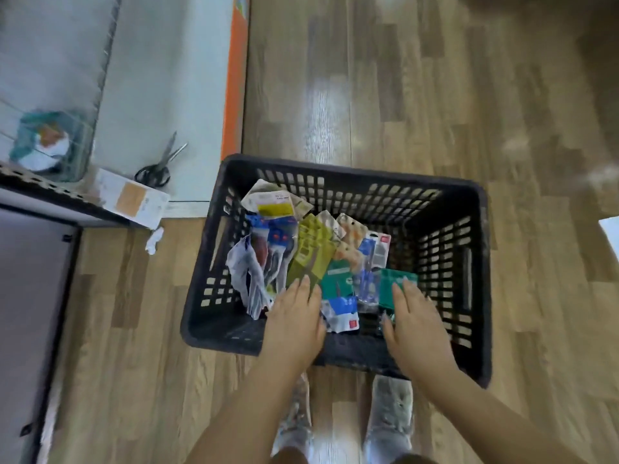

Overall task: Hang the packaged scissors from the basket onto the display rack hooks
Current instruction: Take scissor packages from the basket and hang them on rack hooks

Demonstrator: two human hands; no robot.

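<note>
A black plastic basket (pixel 465 262) stands on the wooden floor in front of me. Inside it lie several packaged scissors (pixel 311 249) in olive, blue, green and white card packs. My left hand (pixel 294 316) reaches into the basket with straight fingers, its fingertips on the olive pack. My right hand (pixel 415 323) is also inside, fingers straight, resting on a green pack (pixel 395 286). Neither hand grips anything. No display rack hooks are in view.
A pair of loose black-handled scissors (pixel 157 165) lies on a pale low shelf (pixel 160 95) at the left, next to a small white box (pixel 130 199). A crumpled scrap of paper (pixel 154 241) lies on the floor. My feet (pixel 388 416) stand just behind the basket.
</note>
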